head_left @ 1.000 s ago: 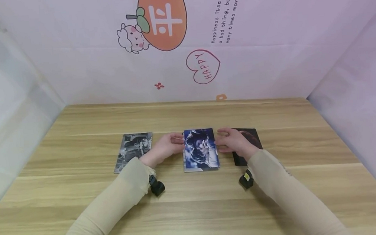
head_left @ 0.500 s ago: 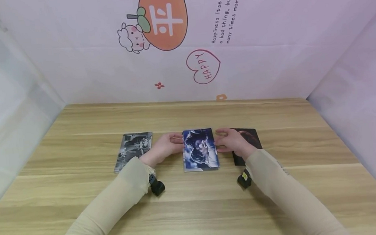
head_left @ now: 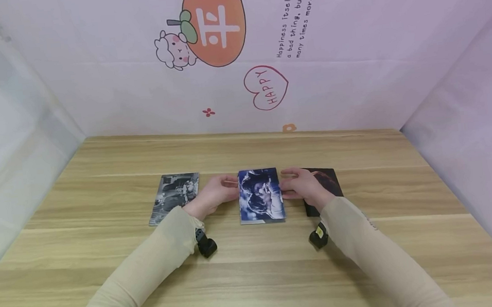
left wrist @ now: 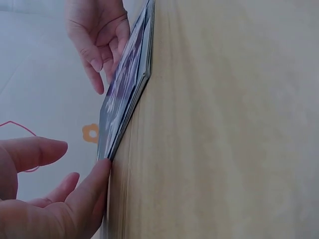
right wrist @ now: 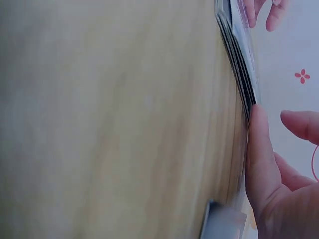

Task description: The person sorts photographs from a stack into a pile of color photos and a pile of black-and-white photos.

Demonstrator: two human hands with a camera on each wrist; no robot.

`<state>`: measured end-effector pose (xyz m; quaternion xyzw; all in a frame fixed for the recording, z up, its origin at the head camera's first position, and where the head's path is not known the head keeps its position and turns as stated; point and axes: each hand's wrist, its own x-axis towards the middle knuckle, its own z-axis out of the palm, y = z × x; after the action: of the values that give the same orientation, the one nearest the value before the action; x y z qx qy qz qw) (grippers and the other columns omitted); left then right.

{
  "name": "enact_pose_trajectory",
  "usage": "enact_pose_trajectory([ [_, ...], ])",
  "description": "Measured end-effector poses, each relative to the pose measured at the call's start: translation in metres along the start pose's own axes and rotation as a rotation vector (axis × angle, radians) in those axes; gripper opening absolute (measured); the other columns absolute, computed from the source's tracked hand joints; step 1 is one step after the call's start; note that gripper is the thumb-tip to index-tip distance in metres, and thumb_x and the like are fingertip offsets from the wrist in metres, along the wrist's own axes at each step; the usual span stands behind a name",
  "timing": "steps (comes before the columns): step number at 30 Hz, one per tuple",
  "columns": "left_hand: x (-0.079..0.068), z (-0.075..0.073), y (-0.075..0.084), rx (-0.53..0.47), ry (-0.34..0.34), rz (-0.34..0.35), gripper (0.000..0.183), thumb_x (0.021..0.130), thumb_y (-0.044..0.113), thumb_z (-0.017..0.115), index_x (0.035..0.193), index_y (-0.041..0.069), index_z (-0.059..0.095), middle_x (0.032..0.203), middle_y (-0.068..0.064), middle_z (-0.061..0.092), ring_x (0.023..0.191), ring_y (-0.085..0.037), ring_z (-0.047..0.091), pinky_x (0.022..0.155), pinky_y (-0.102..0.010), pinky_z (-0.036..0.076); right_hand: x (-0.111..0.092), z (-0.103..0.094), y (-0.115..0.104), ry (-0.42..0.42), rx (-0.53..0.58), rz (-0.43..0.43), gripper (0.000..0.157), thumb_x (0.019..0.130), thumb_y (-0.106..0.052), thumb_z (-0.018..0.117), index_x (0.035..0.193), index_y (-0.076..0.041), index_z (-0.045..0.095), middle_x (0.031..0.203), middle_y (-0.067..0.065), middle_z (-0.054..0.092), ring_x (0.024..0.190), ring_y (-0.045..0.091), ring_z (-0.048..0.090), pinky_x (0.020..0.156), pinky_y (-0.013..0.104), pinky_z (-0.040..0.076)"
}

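Observation:
A small stack of photo cards [head_left: 261, 196] lies flat mid-table, its top card a blue-toned picture. In the wrist views several thin layers show at its edge. My left hand [head_left: 218, 193] is at the stack's left side; in the left wrist view a fingertip touches the edge, with the thumb [left wrist: 42, 152] held away. On the opposite side, fingers of my right hand [head_left: 305, 185] touch the right edge, their thumb [right wrist: 301, 123] also apart from the cards. Neither hand pinches the stack. The sleeve and wrist hide little of it.
A black-and-white photo card [head_left: 175, 198] lies left of the stack, partly under my left forearm. To the right is a dark card [head_left: 328, 180], partly covered by my right hand. A printed white cloth wall [head_left: 337, 92] rises behind the wooden table [head_left: 257, 279].
The top card has slid slightly left and now lines up more closely with the cards beneath. My right hand has shifted a little left; the left hand has barely moved.

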<state>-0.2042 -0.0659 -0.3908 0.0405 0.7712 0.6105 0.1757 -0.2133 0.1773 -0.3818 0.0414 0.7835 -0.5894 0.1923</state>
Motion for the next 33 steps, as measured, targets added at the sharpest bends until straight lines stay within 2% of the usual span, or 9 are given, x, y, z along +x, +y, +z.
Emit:
enact_pose_trajectory([
  [5, -0.002, 0.001, 0.000, 0.009, 0.000, 0.012, 0.047, 0.085, -0.004, 0.059, 0.130, -0.011, 0.046, 0.130, -0.029, 0.051, 0.118, -0.038, 0.053, 0.097, -0.038, 0.050, -0.001, 0.002, 0.000, 0.014, 0.008, -0.008, 0.053, 0.093, 0.000, 0.052, 0.142, 0.002, 0.035, 0.129, 0.028, 0.049, 0.084, 0.013, 0.063, 0.074, 0.023, 0.058],
  [12, -0.003, 0.001, -0.001, -0.021, 0.011, -0.006, 0.048, 0.085, -0.004, 0.059, 0.130, -0.010, 0.046, 0.131, -0.028, 0.051, 0.120, -0.038, 0.051, 0.099, -0.038, 0.049, 0.002, 0.004, 0.001, 0.014, -0.003, -0.010, 0.052, 0.093, -0.001, 0.052, 0.142, 0.002, 0.036, 0.128, 0.028, 0.051, 0.084, 0.013, 0.063, 0.073, 0.023, 0.057],
  [22, 0.001, -0.001, -0.002, -0.118, 0.025, -0.010, 0.049, 0.087, -0.010, 0.056, 0.134, -0.011, 0.041, 0.131, -0.031, 0.049, 0.119, -0.039, 0.052, 0.097, -0.036, 0.049, 0.003, 0.006, -0.002, 0.019, -0.008, -0.013, 0.051, 0.094, -0.001, 0.052, 0.142, 0.001, 0.037, 0.125, 0.026, 0.052, 0.093, 0.020, 0.062, 0.076, 0.025, 0.058],
  [28, 0.000, -0.001, -0.003, -0.113, 0.035, 0.004, 0.050, 0.085, -0.011, 0.057, 0.133, -0.010, 0.042, 0.121, -0.030, 0.056, 0.102, -0.028, 0.062, 0.089, -0.030, 0.054, 0.003, 0.010, -0.002, 0.034, -0.005, -0.009, 0.049, 0.093, -0.002, 0.052, 0.141, -0.001, 0.040, 0.120, 0.021, 0.054, 0.096, 0.019, 0.060, 0.076, 0.027, 0.058],
  [33, 0.000, -0.002, -0.004, -0.097, 0.060, 0.015, 0.047, 0.085, -0.010, 0.058, 0.130, -0.009, 0.047, 0.113, -0.026, 0.060, 0.090, -0.018, 0.061, 0.084, -0.028, 0.056, 0.002, 0.011, -0.004, 0.051, -0.011, -0.022, 0.048, 0.093, -0.002, 0.053, 0.140, -0.003, 0.042, 0.117, 0.018, 0.055, 0.096, 0.019, 0.059, 0.076, 0.027, 0.058],
])
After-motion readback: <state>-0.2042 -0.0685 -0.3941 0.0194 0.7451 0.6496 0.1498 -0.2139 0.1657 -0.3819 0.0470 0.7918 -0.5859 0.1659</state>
